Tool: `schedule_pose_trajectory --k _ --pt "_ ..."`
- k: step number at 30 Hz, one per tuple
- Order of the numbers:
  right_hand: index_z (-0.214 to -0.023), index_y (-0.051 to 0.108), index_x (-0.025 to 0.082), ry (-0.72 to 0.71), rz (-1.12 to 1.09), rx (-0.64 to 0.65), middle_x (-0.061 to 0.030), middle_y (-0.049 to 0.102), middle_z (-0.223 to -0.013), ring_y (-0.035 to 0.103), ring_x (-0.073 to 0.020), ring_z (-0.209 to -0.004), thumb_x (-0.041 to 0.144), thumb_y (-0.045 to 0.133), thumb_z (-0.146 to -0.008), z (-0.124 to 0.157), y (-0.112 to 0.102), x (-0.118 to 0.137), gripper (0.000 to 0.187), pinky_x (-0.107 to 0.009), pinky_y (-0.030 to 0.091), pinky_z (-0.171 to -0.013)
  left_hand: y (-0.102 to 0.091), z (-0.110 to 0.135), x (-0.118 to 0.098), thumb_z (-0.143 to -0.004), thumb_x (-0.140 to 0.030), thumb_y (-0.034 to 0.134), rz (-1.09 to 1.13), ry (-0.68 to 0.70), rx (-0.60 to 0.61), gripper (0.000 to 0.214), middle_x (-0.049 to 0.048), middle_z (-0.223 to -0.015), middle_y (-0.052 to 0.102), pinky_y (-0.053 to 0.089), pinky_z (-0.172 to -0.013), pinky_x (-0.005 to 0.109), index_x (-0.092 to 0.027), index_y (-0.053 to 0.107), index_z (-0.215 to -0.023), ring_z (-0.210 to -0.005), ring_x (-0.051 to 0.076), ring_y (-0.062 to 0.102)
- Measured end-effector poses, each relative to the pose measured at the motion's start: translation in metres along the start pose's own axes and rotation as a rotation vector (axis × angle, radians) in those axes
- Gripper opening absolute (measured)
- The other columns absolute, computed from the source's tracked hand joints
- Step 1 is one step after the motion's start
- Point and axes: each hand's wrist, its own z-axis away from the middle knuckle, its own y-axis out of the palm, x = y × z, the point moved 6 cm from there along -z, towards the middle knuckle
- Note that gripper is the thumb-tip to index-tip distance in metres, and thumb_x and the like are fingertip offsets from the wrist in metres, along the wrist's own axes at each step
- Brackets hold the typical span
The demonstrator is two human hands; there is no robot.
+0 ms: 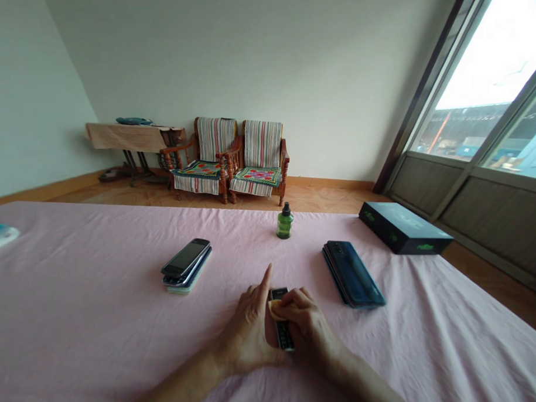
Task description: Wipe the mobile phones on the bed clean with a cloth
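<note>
A black keypad mobile phone (285,336) lies on the pink cloth between my hands, its lower keys and top end showing. My left hand (246,331) is beside its left edge, thumb and index finger spread wide. The thumb reaches the phone's bottom end, and the index finger points away past its top. My right hand (310,325) is closed in a pinch on a small yellow sponge-like pad (276,309), pressed on the phone's upper part. The fingers partly hide both pad and phone.
Stacked phones (188,259) lie to the left, and larger phones (354,274) to the right. A green spray bottle (285,222) stands ahead. A black box (403,225) sits at the far right of the pink cloth (100,324). Two wooden chairs (260,148) are beyond.
</note>
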Motion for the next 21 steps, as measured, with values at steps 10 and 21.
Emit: schedule_pose_trajectory --k 10,21 --pt "-0.102 0.069 0.026 0.057 0.109 -0.041 -0.0051 0.060 -0.091 0.055 -0.0178 -0.084 -0.001 0.046 -0.084 0.031 -0.008 0.000 0.040 -0.026 0.045 -0.068 0.000 0.002 0.001 -0.042 -0.034 0.092 -0.037 0.037 -0.025 0.151 0.0134 -0.134 0.046 0.032 -0.102 0.056 -0.030 -0.017 -0.147 -0.121 0.038 0.044" --pt "-0.090 0.071 0.024 0.014 0.198 -0.008 -0.0033 0.065 -0.088 0.051 -0.0187 -0.082 -0.004 0.051 -0.077 0.010 -0.003 0.014 0.037 -0.032 0.036 -0.072 0.001 0.000 -0.001 -0.044 -0.028 0.091 -0.057 0.062 -0.004 0.148 0.0114 -0.128 0.050 0.034 -0.101 0.052 -0.028 -0.016 -0.147 -0.112 0.034 0.049"
